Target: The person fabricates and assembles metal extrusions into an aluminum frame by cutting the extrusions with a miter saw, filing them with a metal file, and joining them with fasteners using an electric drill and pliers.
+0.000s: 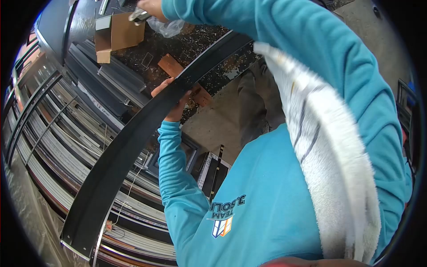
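Observation:
A long black channel-shaped profile [118, 153] runs diagonally from the lower left to the top middle, looking bent by the lens. My left hand [175, 104] grips it near its middle, fingers wrapped round its edges. Higher up, my right hand [152, 8] is closed round a small silver metal tool [139, 17] whose kind I cannot make out; the view's top edge cuts off part of this hand. Just beside it lies a crumpled clear plastic bag [167, 27]. A white towel [320, 133] hangs over my right shoulder.
An open cardboard box [126, 32] and orange-brown blocks [171, 66] sit on the dark, debris-strewn work surface [209, 40]. Many long profiles lie stacked in a rack [49, 138] on the left. Dark frames [189, 155] stand below my left forearm.

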### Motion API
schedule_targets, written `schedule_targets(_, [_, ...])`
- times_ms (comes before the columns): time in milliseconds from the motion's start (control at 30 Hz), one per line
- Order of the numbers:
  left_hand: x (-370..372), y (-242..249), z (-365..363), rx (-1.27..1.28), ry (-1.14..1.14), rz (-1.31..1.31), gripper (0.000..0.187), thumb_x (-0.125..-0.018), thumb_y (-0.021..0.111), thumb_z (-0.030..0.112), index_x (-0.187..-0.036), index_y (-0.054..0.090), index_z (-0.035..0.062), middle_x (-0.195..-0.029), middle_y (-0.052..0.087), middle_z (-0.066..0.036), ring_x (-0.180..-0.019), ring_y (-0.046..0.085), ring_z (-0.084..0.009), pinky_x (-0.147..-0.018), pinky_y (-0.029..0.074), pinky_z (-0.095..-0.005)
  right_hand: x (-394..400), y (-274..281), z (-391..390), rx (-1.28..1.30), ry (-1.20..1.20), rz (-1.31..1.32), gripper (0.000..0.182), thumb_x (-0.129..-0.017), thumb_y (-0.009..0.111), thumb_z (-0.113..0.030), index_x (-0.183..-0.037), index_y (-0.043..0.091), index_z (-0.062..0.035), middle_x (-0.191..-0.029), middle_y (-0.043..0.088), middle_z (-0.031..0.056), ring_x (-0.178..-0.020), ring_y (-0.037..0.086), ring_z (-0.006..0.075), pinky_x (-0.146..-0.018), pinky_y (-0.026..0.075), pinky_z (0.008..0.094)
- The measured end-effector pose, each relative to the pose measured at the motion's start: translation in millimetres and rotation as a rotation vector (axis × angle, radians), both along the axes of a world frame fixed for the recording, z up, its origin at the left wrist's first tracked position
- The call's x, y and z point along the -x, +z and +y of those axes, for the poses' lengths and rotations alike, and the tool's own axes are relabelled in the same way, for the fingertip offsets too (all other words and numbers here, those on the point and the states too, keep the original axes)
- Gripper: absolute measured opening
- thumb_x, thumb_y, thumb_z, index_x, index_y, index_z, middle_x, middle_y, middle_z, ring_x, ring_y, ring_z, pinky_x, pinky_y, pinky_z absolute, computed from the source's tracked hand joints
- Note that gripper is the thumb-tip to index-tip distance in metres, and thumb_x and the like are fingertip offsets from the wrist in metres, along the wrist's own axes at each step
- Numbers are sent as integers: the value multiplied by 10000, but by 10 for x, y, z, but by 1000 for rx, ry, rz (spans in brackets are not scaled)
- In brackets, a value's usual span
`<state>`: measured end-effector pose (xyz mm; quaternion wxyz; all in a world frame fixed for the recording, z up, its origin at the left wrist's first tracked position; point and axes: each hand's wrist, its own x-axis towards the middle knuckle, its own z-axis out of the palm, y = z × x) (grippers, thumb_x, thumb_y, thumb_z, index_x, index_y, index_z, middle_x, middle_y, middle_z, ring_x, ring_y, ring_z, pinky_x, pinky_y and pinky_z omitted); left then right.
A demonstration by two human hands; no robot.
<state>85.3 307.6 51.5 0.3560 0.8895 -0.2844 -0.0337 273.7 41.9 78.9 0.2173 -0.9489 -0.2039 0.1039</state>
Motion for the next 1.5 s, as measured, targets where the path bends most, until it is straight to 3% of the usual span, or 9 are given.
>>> schedule_targets(100, [20,-26,3,-44,-22,-53,652,-683,879,111,-1179,467,12,-1156,592,-150,-1058,618,-255,-904,505,-364,76,-319,20,50,145,-6,339,-782,688,-278,-1071,692,-102,-987,704,115,-958,675,298,-821,539,406])
schedule_targets(167, [40,-54,7,-18,1,-52,580,-679,874,100,-1146,541,18,-1158,591,-140,-1060,607,-260,-912,493,-372,334,-348,22,140,81,-123,420,-772,682,-297,-1136,649,-88,-1229,579,180,-1182,532,371,-967,443,481])
schedule_targets(233, [95,-81,2,76,79,-2,478,-664,871,83,-1081,645,25,-1143,605,-121,-1052,592,-264,-922,469,-386,666,-406,130,122,-31,-362,387,-770,674,-234,-1122,602,-90,-1013,617,121,-959,628,241,-751,539,408])
schedule_targets(333, [97,-30,-61,86,99,-11,553,-650,874,55,-1131,606,6,-1145,595,-126,-1078,585,-263,-941,472,-385,1326,-239,64,-259,77,-240,453,-687,729,-245,-1101,613,-104,-1077,586,104,-1057,564,287,-843,478,431])
schedule_targets(633, [130,253,-594,657,506,-203,668,-814,706,460,-1191,460,-33,-1078,563,-173,-1003,606,-282,-910,510,-374,1733,-427,191,-296,172,-142,476,-686,759,-248,-1105,589,-101,-1036,600,60,-1013,576,233,-921,432,381])
schedule_targets(800, [16,164,-659,781,611,-226,449,-640,550,158,-1052,432,26,-880,517,-139,-795,554,-250,-772,490,-405,1740,-425,373,-358,187,-180,401,-706,737,-243,-1056,584,-119,-991,599,22,-1006,574,211,-923,427,366])
schedule_targets(1233, [5,112,-592,873,553,-175,417,-623,595,151,-999,450,42,-857,526,-151,-803,559,-240,-787,491,-395,1746,-518,524,-395,157,-236,446,-697,732,-243,-1102,597,-115,-1034,618,17,-1018,591,187,-934,431,335])
schedule_targets(1333, [10,388,-671,738,629,-109,369,-672,591,184,-982,463,31,-846,537,-161,-819,563,-242,-796,490,-387,1763,-473,518,-352,158,-197,578,-656,776,-255,-1175,568,-109,-1079,609,22,-1039,585,194,-945,428,341])
schedule_targets(1500, [-269,1281,-285,1197,362,-93,389,-734,601,274,-1017,547,13,-876,570,-146,-855,578,-248,-823,474,-390,1766,-446,489,-371,158,-204,691,-645,792,-280,-1258,532,-97,-1076,599,23,-1021,577,200,-935,421,338])
